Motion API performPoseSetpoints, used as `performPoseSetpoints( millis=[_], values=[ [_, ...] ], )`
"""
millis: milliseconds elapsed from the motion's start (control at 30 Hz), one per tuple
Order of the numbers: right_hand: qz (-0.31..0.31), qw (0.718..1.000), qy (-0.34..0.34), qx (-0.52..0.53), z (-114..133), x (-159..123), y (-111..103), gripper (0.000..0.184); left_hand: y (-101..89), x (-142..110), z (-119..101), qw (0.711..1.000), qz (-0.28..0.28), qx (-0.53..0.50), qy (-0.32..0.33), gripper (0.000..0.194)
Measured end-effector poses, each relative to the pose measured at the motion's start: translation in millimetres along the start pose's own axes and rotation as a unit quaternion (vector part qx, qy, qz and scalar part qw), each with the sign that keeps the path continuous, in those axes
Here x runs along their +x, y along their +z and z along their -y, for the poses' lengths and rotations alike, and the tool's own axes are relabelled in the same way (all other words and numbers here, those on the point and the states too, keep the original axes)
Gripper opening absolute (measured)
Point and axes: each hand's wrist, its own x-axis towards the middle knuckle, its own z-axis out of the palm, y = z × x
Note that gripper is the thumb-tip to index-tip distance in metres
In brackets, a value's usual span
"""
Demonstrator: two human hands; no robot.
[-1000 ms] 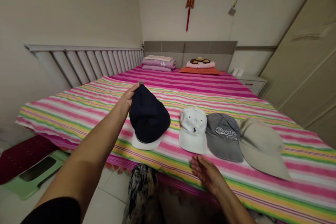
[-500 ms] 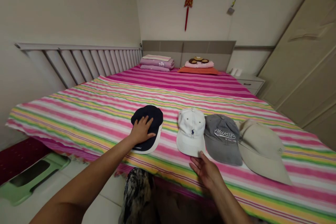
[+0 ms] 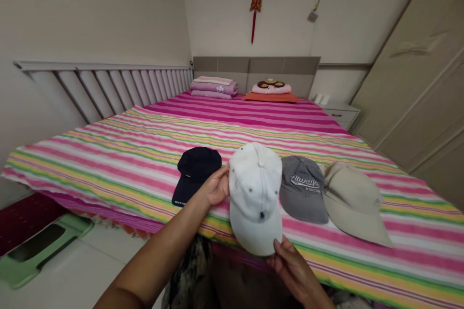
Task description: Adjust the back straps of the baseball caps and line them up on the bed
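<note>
Both of my hands hold a white baseball cap (image 3: pixel 255 198) up over the striped bed cover, its crown facing me. My left hand (image 3: pixel 215 186) grips its left side, and my right hand (image 3: pixel 292 268) pinches the lower edge by the brim. A navy cap (image 3: pixel 197 174) lies just past my left hand. To the right sit a grey cap with "Always" lettering (image 3: pixel 302 190) and a beige cap (image 3: pixel 353 203), which overlaps the grey one slightly.
The striped bed cover (image 3: pixel 108 166) spreads wide, with folded bedding (image 3: pixel 213 88) and a pillow (image 3: pixel 271 91) at the headboard. A slatted rail (image 3: pixel 108 89) runs along the left wall. A green stool (image 3: pixel 41 251) stands on the floor; wardrobe doors (image 3: pixel 409 96) fill the right.
The white cap has risen off the bed into both hands. My left hand has left the navy cap and moved right. The view has shifted slightly.
</note>
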Motion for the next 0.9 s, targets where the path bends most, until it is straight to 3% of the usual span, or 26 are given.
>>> performPoseSetpoints(
  millis=[67, 167, 233, 333, 467, 667, 900],
  values=[
    [0.030, 0.996, 0.005, -0.086, 3, -15, -11, 0.033, 7.2, -3, 3, 0.999, 0.004, -0.019, 0.030, 0.016],
    [0.014, 0.991, -0.032, -0.131, 33, -28, -17, 0.041, 21.3, -16, 21, 0.999, 0.043, -0.009, 0.029, 0.021],
    [-0.009, 0.992, -0.069, -0.108, 58, -32, -10, 0.041, 30.5, -27, 39, 0.997, 0.076, 0.007, 0.000, 0.025],
    [0.021, 0.987, -0.075, -0.138, 78, -32, 13, 0.050, 38.5, -40, 60, 0.995, 0.086, 0.025, -0.035, 0.019],
    [-0.002, 0.985, -0.056, -0.165, 70, -31, 43, 0.026, 41.0, -49, 63, 0.994, 0.058, 0.079, -0.051, 0.023],
    [0.050, 0.986, -0.058, -0.146, 66, -35, 57, 0.027, 55.5, -53, 48, 0.972, 0.049, 0.210, -0.089, 0.023],
    [0.070, 0.980, -0.032, -0.183, 73, -36, 62, 0.026, 66.1, -56, 55, 0.968, 0.007, 0.227, -0.105, 0.027]
  ],
)
